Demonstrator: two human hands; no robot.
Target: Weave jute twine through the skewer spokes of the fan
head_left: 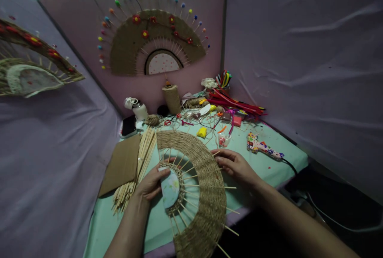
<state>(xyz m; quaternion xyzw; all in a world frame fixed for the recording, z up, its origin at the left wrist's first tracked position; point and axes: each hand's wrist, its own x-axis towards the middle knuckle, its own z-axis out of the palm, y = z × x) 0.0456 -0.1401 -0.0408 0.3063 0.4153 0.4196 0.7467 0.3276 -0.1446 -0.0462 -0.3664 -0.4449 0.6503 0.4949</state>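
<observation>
A half-round fan woven from twine over thin wooden sticks (pixel 209 178) is held up over the front of the table. Its small inner half-disc (pixel 170 189) is covered in pale floral cloth and edged with twine. My left hand (pixel 154 180) grips this half-disc, thumb on the cloth and fingers behind. At the fan's outer rim, my right hand (pixel 235 164) has its fingers closed around a stick end (pixel 216 153) that pokes out past the weave. Several more stick ends stand out along the lower right rim.
Left of the fan lie a bundle of sticks (pixel 130 188) and a cardboard sheet (pixel 121 166). A floral glue gun (pixel 263 148) with a cord rests at right. Behind are a twine spool (pixel 171 99), a jar (pixel 140 111) and red pipe cleaners (pixel 236 104). Decorated fans (pixel 122 50) hang on the walls.
</observation>
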